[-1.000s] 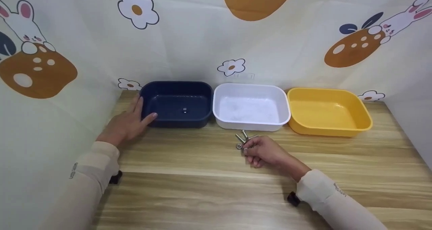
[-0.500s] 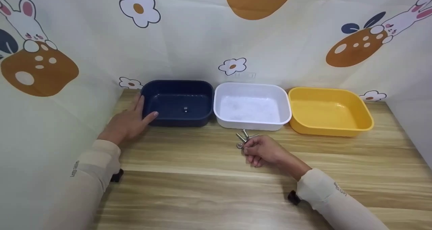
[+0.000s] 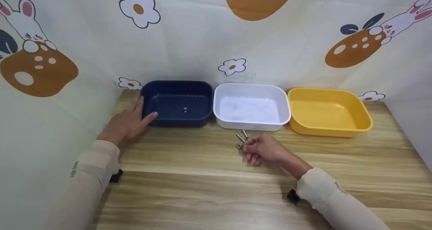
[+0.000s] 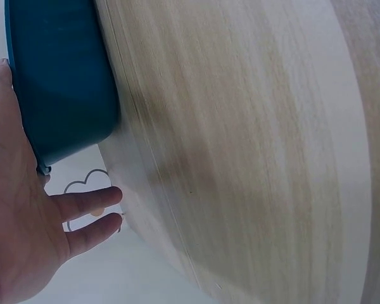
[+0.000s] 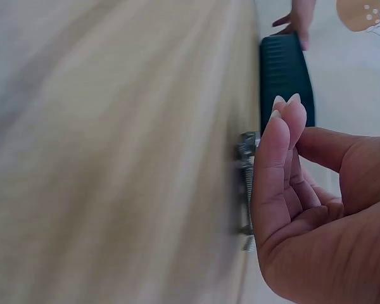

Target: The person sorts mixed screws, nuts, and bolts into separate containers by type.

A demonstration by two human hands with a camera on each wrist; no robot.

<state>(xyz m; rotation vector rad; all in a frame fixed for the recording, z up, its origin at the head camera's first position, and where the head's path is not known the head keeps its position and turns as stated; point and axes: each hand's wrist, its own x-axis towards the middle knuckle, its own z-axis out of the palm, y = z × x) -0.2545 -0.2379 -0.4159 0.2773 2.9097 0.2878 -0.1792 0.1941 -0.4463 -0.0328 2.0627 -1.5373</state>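
Rabbit-print cream fabric [image 3: 189, 44] backs a wood-grain table [image 3: 189, 193], where the head view shows one small silvery metal piece [image 3: 185, 108] inside a dark blue rounded plastic tray [image 3: 179, 123], while threaded silver metal bolts [image 3: 240, 137] and a round silver nut [image 3: 239, 146] lie outside, so the work looks barely begun. From the left wrist, the left hand [image 4: 25, 221] lies against that tray, fingers straight and spread, gripping nothing. From the right wrist, the right hand [image 5: 329, 247] draws curled fingertips together beside the bolts; whether they pinch anything is hidden.
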